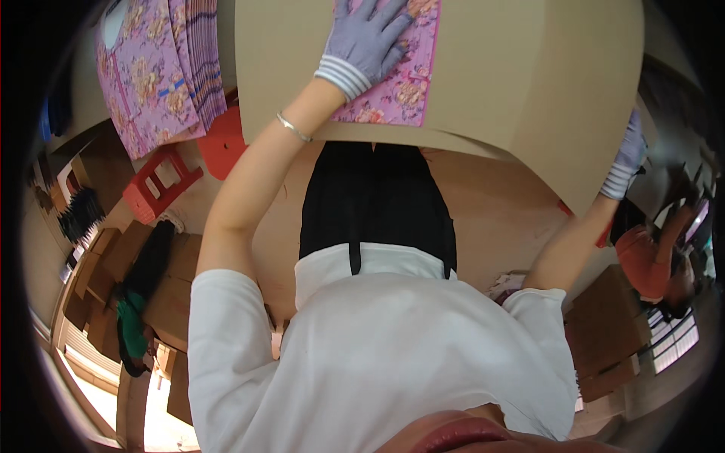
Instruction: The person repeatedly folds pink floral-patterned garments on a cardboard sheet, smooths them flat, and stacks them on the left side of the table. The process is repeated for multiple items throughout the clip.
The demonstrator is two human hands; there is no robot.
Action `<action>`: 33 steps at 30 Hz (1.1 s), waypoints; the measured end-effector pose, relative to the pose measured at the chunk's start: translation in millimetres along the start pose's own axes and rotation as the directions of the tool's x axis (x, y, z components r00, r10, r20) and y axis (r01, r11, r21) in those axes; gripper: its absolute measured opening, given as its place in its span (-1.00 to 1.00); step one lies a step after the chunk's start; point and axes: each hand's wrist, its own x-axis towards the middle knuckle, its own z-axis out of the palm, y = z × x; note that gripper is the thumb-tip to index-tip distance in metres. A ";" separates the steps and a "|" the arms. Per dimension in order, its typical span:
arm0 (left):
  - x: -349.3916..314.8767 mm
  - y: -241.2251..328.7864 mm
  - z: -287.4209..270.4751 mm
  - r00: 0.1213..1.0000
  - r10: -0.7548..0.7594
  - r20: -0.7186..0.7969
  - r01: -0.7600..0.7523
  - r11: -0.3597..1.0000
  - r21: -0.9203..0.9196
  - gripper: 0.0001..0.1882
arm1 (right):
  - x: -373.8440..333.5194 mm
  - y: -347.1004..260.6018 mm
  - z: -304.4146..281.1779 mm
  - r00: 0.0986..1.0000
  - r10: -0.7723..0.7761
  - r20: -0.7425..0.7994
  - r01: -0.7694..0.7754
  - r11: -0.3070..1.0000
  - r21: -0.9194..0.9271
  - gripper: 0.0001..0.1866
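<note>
My left hand (364,41), in a lavender knit glove with a white striped cuff, lies flat with fingers spread on a pink floral piece (411,90). That flat piece has a bright pink border and rests on a large tan cardboard sheet (521,68); its far end runs out of view. At the sheet's right edge is my right hand (625,160), gloved the same way. Its fingers are blurred and partly hidden, so its grip on the edge is unclear. The sheet's near right corner droops toward me.
A thick stack of matching floral pieces (151,75) stands at the far left. Below it are red plastic stools (162,185). Cardboard boxes (170,302) fill the left side, near a person in green (132,325). Another person (649,260) is at the right, by more boxes (604,325).
</note>
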 end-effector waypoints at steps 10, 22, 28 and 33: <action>0.5 -3.9 2.8 0.997 -0.036 0.071 0.032 0.998 0.060 -0.48 | -5.5 61.4 181.6 0.744 -0.610 0.270 0.397 0.079 -0.914 -0.37; 12.0 -0.8 -6.4 0.991 -0.076 0.111 0.075 0.997 0.013 -0.39 | 0.4 70.3 187.8 0.789 -0.543 0.287 0.424 0.143 -0.894 -0.39; 43.7 0.7 4.7 0.984 -0.178 0.025 0.177 0.983 0.042 -0.39 | -0.9 70.8 187.0 0.775 -0.550 0.311 0.457 0.148 -0.877 -0.40; 47.0 3.0 4.9 0.981 -0.185 0.064 0.183 0.983 0.030 -0.44 | 19.8 65.4 191.0 0.787 -0.548 0.285 0.441 0.176 -0.880 -0.41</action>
